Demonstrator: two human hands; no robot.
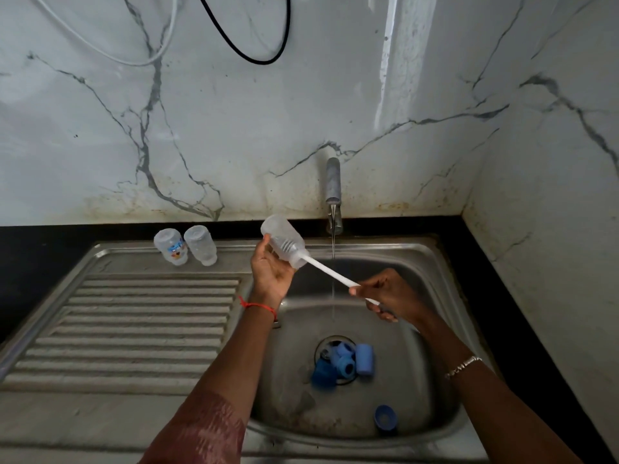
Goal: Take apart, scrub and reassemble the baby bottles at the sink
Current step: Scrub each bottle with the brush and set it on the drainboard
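My left hand (pixel 269 267) holds a clear baby bottle (pixel 281 237) tilted above the sink, its mouth pointing down to the right. A white bottle brush (pixel 330 271) is pushed into that mouth, with its head showing inside the bottle. My right hand (pixel 388 293) grips the brush handle over the basin. Two more clear bottles (pixel 186 246) stand upside down at the back of the drainboard. Several blue caps and rings (pixel 341 361) lie over the drain, and one blue cap (pixel 385 418) sits apart near the front of the basin.
A thin stream of water runs from the tap (pixel 333 192) into the steel sink (pixel 432 262) just behind the brush handle. The ribbed drainboard (pixel 134 323) spreads to the left. Black counter edges and marble walls close in the back and right.
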